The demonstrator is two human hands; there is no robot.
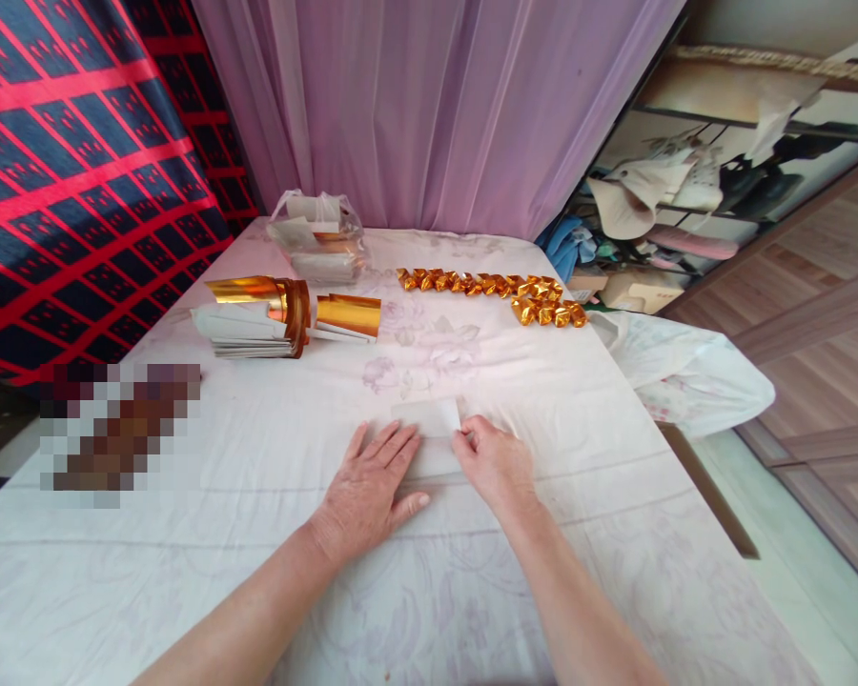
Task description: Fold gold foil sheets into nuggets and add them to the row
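Hands meet at a small white sheet (429, 417) lying flat near the middle of the table (615, 534), a little toward the near edge. The left hand (368, 486) lies palm down on the cloth, fingers spread and nearly straight, its fingertips touching the sheet's near left side; it grips nothing. The right hand (493, 462) is curled narrow, thumb and forefinger pinched on the sheet's right end, where the edge lifts slightly off the cloth.

Toward the far left of the table a stack of white sheets (239, 332) lies beside gold foil rolls (286, 300), with another gold foil piece (349, 314) just to their right. Behind them, near the far edge, sits a clear bag (318, 238) of similar paper. A row of folded gold pieces (493, 291) runs along the far right part of the table, ending in a small cluster near the right edge. A white plastic bag (686, 372) hangs off the right edge. A blurred patch covers something near the left edge. A lilac curtain (429, 105) hangs behind the table.
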